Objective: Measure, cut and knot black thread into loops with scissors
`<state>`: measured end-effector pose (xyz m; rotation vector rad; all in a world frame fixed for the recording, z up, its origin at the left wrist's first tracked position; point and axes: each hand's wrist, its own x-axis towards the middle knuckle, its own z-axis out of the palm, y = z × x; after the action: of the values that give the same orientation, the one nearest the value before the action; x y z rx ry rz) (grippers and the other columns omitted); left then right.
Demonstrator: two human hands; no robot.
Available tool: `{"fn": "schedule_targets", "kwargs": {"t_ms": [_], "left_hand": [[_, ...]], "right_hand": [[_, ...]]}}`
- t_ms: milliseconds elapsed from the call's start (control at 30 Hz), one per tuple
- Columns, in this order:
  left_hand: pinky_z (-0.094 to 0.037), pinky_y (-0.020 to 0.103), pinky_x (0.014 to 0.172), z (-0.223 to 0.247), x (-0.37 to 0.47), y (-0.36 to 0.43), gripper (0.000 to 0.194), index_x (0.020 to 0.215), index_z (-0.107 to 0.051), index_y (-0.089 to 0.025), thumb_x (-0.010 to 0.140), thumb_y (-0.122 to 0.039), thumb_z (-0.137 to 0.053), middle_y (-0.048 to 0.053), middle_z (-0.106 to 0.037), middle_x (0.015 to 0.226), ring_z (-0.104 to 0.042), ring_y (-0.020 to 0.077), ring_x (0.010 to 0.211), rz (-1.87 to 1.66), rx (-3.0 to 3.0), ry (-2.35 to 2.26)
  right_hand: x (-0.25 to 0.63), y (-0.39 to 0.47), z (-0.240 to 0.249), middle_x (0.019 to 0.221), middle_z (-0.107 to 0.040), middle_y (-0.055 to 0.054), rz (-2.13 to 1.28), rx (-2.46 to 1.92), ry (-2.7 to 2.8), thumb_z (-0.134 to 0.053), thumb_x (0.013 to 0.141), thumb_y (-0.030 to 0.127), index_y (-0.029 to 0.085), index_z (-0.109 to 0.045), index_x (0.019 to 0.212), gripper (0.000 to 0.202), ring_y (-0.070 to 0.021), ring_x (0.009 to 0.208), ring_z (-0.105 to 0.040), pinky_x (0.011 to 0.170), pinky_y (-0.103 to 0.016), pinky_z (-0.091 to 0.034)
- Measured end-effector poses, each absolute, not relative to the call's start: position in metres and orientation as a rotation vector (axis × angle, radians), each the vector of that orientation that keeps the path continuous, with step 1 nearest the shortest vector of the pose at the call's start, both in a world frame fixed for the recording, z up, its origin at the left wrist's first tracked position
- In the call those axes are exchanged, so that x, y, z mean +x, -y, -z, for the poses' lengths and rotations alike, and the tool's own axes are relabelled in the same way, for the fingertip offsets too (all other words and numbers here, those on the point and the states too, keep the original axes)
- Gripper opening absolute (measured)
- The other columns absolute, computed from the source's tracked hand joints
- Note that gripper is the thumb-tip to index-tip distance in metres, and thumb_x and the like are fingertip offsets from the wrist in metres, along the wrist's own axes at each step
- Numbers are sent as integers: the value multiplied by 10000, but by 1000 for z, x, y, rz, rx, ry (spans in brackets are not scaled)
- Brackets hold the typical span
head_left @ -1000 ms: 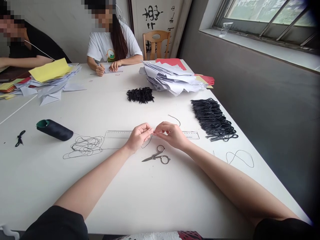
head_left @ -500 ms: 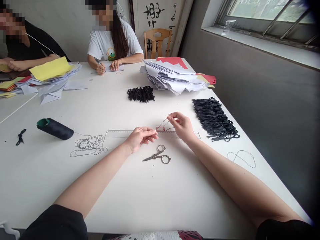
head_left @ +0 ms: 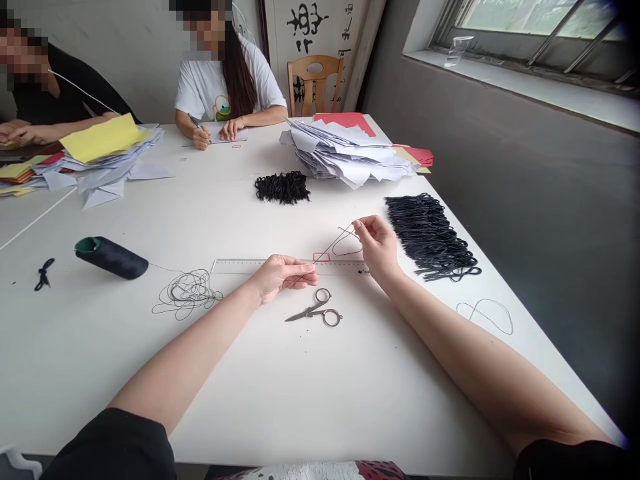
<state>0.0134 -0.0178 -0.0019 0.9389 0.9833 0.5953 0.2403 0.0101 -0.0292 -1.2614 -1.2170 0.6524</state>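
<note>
A thin black thread [head_left: 334, 244] runs taut between my two hands above a clear ruler [head_left: 240, 267]. My left hand [head_left: 285, 275] pinches it between thumb and forefinger, at the ruler's middle. Higher and to the right, my right hand [head_left: 377, 243] pinches the other stretch, with a loose loop hanging beside it. Under the thread a small red rectangle [head_left: 321, 257] shows at the ruler's upper edge. Small metal scissors [head_left: 316, 311] lie partly spread on the table just below my hands. From a dark thread spool [head_left: 113, 258] at left, thread leads into a loose tangle [head_left: 187, 293].
Bundles of black looped cords lie in a row [head_left: 430, 233] at right and a smaller pile [head_left: 283, 188] farther back. A paper stack [head_left: 350, 153] stands behind them. Two people sit across the table [head_left: 225, 387], one writing with a pen. A thread loop [head_left: 485, 317] lies near my right forearm.
My right hand has moved up and to the right, drawing the thread longer. My left hand stays nearly in place. The tangle by the spool has shifted slightly right.
</note>
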Motion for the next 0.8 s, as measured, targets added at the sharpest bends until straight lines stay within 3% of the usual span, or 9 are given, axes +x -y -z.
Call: {"fn": "schedule_targets", "kwargs": {"t_ms": [333, 800], "left_hand": [[-555, 213, 699, 4, 10, 14, 225, 789, -730, -98, 697, -288, -807, 113, -725, 862, -699, 168, 812, -603, 918, -1002], [-559, 203, 702, 5, 9, 12, 111, 783, -684, -87, 774, -194, -713, 97, -720, 813, -707, 161, 807, -636, 863, -949]], "right_hand": [[245, -14, 33, 716, -529, 12, -533, -1294, 1070, -598, 852, 427, 204, -526, 785, 244, -130, 670, -509, 650, -283, -405], [247, -17, 37, 876, -598, -34, -526, -1303, 1090, -515, 895, 363, 200, -528, 855, 167, -144, 755, -558, 670, -291, -446]]}}
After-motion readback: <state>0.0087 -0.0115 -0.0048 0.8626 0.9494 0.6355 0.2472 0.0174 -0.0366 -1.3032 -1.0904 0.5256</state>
